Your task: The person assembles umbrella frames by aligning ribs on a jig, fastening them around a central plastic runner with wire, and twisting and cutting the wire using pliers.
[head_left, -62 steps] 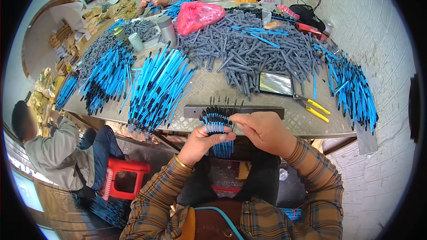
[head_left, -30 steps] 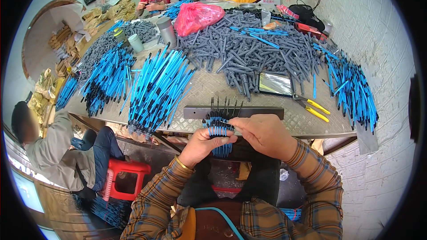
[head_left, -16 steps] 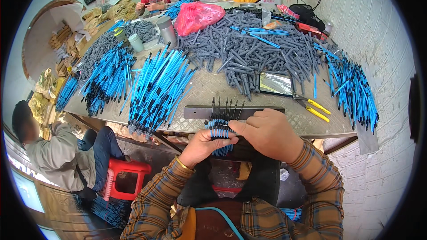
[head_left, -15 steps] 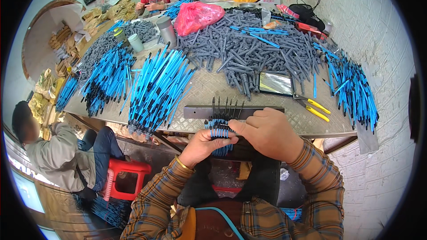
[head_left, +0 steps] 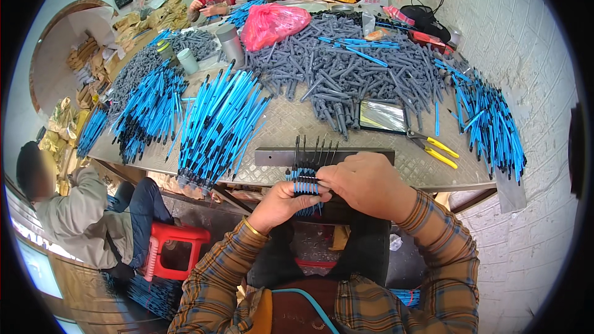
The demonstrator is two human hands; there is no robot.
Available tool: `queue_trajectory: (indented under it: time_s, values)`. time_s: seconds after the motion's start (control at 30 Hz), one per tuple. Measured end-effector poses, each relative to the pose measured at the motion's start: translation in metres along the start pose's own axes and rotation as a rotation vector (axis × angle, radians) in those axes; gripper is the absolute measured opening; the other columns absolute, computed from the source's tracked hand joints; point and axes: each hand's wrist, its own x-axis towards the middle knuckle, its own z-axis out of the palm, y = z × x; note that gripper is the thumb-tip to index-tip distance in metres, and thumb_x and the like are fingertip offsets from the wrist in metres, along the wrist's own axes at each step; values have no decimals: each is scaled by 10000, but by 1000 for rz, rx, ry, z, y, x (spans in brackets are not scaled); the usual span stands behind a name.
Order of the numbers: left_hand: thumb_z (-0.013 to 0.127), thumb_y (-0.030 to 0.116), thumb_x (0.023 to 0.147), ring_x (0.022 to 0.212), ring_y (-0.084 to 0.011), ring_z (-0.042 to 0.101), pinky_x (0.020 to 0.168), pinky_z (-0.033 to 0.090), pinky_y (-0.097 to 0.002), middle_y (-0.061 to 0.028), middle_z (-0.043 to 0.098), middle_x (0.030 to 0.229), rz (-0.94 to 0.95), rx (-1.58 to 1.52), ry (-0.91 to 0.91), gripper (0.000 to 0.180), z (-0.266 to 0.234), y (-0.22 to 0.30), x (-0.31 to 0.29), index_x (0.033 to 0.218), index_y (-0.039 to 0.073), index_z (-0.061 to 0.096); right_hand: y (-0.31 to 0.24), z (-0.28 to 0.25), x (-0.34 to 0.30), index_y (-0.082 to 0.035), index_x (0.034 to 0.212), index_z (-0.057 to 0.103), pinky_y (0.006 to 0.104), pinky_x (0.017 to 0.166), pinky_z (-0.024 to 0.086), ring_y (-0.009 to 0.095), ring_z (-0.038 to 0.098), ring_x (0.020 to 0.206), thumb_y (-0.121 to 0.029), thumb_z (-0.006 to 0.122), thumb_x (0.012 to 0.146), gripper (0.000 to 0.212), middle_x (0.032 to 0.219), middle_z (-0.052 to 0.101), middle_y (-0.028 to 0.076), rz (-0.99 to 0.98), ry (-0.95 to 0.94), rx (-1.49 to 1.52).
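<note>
In front of my lap, at the table's near edge, my left hand (head_left: 277, 206) is closed around a small bundle of blue rods (head_left: 303, 188) with black ends. Several thin dark tips (head_left: 297, 148) stick up from this bundle, spread like a fan. From the right, my right hand (head_left: 374, 187) is closed, thumb and fingers pinching at the bundle's right side. Its fingertips hide exactly which piece they grip. Just beyond my hands lies a dark metal bar (head_left: 272, 157) with a hole near its left end.
Piles of blue rods (head_left: 216, 127) lie left and right (head_left: 489, 124); a heap of grey tubes (head_left: 359, 71) fills the back. Yellow-handled pliers (head_left: 440, 151) and a shiny rectangular tray (head_left: 383, 115) lie to the right. A person (head_left: 80, 210) sits at left beside a red stool (head_left: 176, 250).
My right hand has shifted slightly, its thumb and fingers drawn in lower against the bundle's right side. My left hand keeps its hold almost unmoved.
</note>
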Motion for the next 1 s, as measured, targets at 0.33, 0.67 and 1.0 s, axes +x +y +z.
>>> queue_trajectory:
  time_s: [0.33, 0.67, 1.0]
  values:
    - [542, -20, 854, 1007, -156, 586, 902, 438, -277, -81, 635, 1055, -13, 47, -28, 263, 0, 2, -1, 1113, 5, 583, 3, 0, 2, -122, 848, 567, 330, 520, 428, 219, 539, 567, -122, 597, 757, 96, 628, 539, 10, -20, 13, 19]
    - [532, -29, 856, 1031, -163, 577, 916, 431, -280, -75, 630, 1062, -79, 20, -79, 262, -3, 5, 1, 1112, 1, 578, 10, 10, 2, -115, 843, 568, 338, 522, 425, 229, 537, 563, -166, 596, 778, 88, 606, 516, 31, 33, 0, 153]
    - [576, 19, 847, 935, -82, 563, 842, 442, -252, -19, 642, 1001, 16, 108, -36, 200, -5, -6, 3, 1042, 20, 617, -16, 11, 17, -113, 844, 582, 319, 515, 425, 220, 522, 544, -189, 613, 775, 108, 636, 476, 36, -8, 109, -146]
